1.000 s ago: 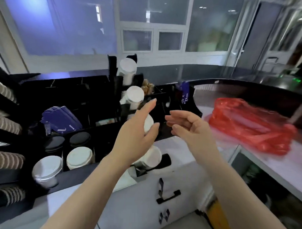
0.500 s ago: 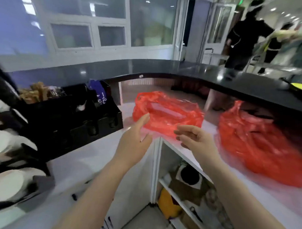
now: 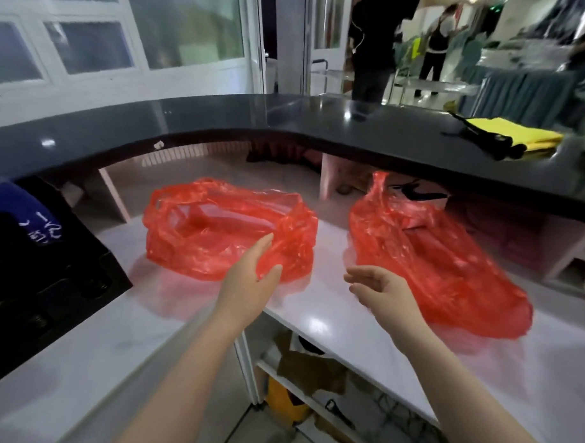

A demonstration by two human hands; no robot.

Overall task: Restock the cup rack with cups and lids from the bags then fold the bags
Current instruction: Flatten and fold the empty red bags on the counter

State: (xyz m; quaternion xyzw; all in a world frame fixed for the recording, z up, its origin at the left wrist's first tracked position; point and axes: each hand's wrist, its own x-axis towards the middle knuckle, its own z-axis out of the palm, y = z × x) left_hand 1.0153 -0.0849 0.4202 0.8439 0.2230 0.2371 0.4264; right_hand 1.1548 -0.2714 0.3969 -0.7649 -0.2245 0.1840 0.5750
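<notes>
Now, near to far:

Left hand: the left hand (image 3: 249,273) is bare, its grip apart with fingers spread, hovering at the near edge of the left crumpled red translucent plastic bag (image 3: 224,225); whether it touches the plastic I cannot tell.

Right hand: the right hand (image 3: 385,291) is also bare, grip apart and fingers loosely curled, holding nothing, just beside the right crumpled red translucent plastic bag (image 3: 425,259).

Table: the pale glossy white table (image 3: 318,308) carries the 2 bags, well apart from each other.

Left bag: its mouth gapes upward and it looks slack; no cups or lids show through it.

Right bag: lumpy, with a twisted top standing up; contents cannot be made out.

Change: 1 second ago both hands were at the black cup rack (image 3: 51,266) with its white lids; the view has swung right, so the rack is now only a dark edge at the far left, and the bags fill the middle.

Meaning: the person seems to be leaving the rack and reaching for the bags, either to fetch more stock or to begin folding.

Beyond: the curved black glossy upper counter (image 3: 288,121) runs behind the bags.
</notes>
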